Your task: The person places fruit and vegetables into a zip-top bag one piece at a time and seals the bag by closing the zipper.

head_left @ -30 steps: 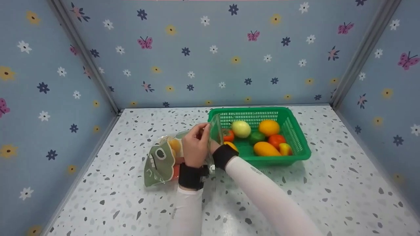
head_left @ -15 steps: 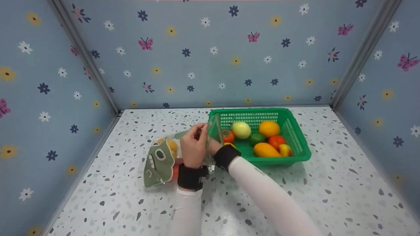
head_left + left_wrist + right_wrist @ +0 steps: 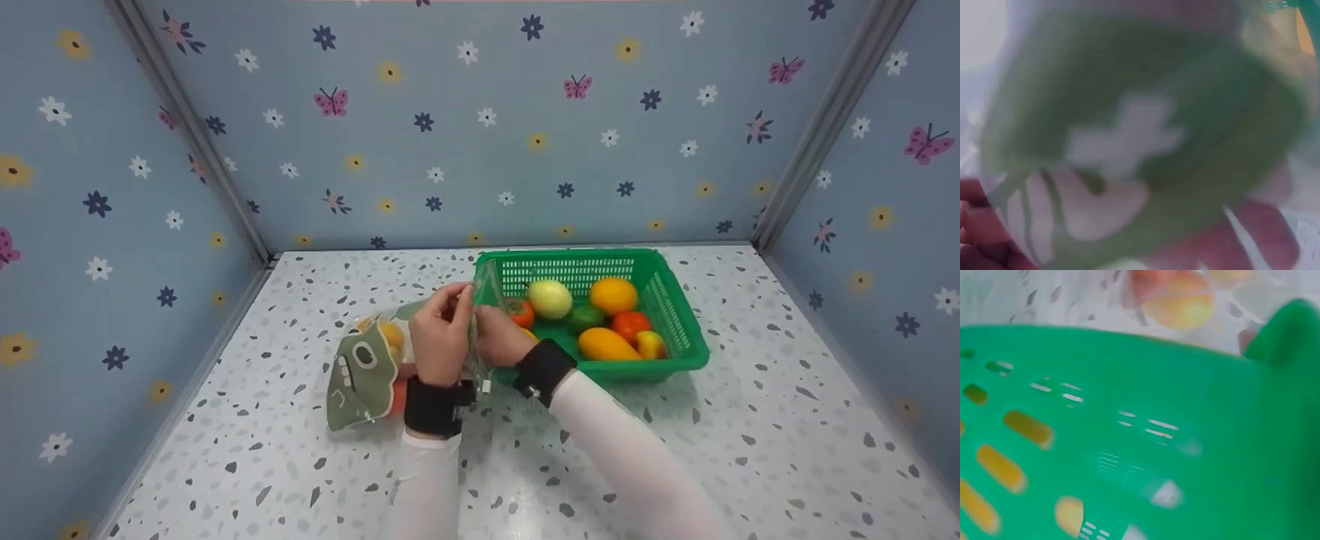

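Observation:
My left hand (image 3: 442, 334) pinches the upper edge of a clear plastic bag (image 3: 362, 381) with a green cartoon-dinosaur print. Through the bag, a yellow-orange fruit (image 3: 391, 334) and a red one (image 3: 400, 395) show. Just to the right, my right hand (image 3: 508, 339) has its fingers curled at the same bag edge; its fingertips are partly hidden behind my left hand and the film. The bag's green print (image 3: 1129, 84) fills the left wrist view, blurred. In the right wrist view the green basket (image 3: 1230, 410) covers most of the picture.
The basket, right of the bag, holds a pale round fruit (image 3: 550, 300), an orange (image 3: 613, 295), a mango (image 3: 606, 344), a tomato (image 3: 631, 327), a persimmon (image 3: 519, 312) and other produce. Flower-patterned panels (image 3: 480, 150) enclose the speckled table (image 3: 540, 480) at the back and sides.
My right hand has drawn out from behind my left hand, toward the right and nearer to me along the bag's edge. My left hand has shifted only slightly left.

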Motion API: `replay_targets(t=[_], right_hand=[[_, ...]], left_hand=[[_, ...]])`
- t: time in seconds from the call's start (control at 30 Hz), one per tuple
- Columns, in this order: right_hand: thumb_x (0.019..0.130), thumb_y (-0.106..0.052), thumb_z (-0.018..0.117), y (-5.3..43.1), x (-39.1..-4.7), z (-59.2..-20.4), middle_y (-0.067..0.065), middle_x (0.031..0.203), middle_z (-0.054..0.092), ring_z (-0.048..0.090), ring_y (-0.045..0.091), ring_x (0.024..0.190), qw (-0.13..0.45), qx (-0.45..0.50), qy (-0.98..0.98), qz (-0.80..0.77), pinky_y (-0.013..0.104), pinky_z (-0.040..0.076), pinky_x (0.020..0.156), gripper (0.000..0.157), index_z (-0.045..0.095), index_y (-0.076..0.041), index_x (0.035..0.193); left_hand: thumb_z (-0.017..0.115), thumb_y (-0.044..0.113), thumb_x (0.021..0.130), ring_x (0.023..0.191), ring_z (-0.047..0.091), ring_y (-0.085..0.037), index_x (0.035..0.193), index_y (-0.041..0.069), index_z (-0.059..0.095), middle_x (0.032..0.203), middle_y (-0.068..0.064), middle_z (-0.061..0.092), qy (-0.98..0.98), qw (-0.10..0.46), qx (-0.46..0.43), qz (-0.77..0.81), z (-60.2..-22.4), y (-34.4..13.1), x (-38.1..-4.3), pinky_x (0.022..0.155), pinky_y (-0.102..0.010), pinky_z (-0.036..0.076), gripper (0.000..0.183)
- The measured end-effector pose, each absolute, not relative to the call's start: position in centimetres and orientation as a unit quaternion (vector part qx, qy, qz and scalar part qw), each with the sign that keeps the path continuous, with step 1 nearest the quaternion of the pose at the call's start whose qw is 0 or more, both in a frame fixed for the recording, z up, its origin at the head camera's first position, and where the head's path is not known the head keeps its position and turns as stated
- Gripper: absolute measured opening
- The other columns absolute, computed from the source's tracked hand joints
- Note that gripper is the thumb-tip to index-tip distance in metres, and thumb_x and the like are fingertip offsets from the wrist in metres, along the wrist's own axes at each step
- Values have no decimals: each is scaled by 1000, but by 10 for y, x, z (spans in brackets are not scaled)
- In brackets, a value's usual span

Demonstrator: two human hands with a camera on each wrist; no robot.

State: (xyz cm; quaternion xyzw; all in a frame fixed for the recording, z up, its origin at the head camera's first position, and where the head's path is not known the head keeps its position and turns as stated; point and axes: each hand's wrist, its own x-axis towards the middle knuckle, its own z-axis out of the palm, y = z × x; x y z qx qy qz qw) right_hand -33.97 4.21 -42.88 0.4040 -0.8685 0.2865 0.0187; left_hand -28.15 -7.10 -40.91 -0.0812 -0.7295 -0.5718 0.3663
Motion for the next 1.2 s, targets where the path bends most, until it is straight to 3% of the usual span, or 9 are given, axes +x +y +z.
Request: replay_targets(t=[0.1,0.2,0.37,0.5,0.7,0.83,1.03,1.2], right_hand=[[95,-6,63,58,-337,-420,14,116,75,71,24,99,-8,363,-842,400,38,58,92,30,70,-2,124],[100,-10,63,77,-337,-406,13,114,76,73,27,98,1,363,-825,433,39,60,89,24,72,-3,121],[102,-18,66,107,-350,-383,10,99,77,69,23,82,43,330,-822,462,29,57,77,17,74,-4,107],[102,-18,65,125,-367,-377,13,105,73,67,26,91,82,285,-839,456,35,54,85,20,69,-3,115],[103,-22,63,139,-391,-393,21,143,54,57,38,128,7,195,-899,392,52,48,108,44,50,-7,143],[101,-21,65,142,-404,-410,25,155,41,44,42,142,-47,159,-934,315,55,41,116,59,40,-5,152],[96,-16,69,141,-416,-432,29,153,42,48,44,136,-82,126,-952,267,55,45,111,69,37,-7,156],[93,-21,74,139,-421,-446,27,149,47,52,42,128,-100,117,-960,234,54,47,110,76,36,-11,157]], left_hand=[[68,12,99,56,45,-4,101,0,77,66,-10,61,-726,370,-85,-573,-411,-71,-282,54,-20,38,15],[67,11,100,55,44,-4,101,0,76,65,-10,60,-723,372,-91,-576,-413,-70,-282,53,-20,37,15],[68,12,100,57,46,-5,101,-1,76,69,-11,64,-722,364,-84,-582,-412,-71,-283,54,-19,39,16],[68,13,100,57,46,-7,101,-1,76,69,-11,62,-724,359,-79,-584,-411,-71,-283,54,-19,38,16],[68,12,99,57,45,-6,100,-1,76,67,-11,61,-720,362,-84,-586,-412,-71,-283,54,-19,38,15],[68,12,99,57,46,-7,100,-1,76,68,-11,62,-721,360,-84,-586,-413,-71,-283,54,-19,39,15],[68,12,99,57,45,-6,102,0,76,68,-10,61,-723,359,-84,-585,-413,-70,-282,54,-19,37,15],[68,12,99,56,45,-6,102,-1,76,67,-10,61,-726,360,-85,-580,-413,-69,-282,54,-20,37,15]])
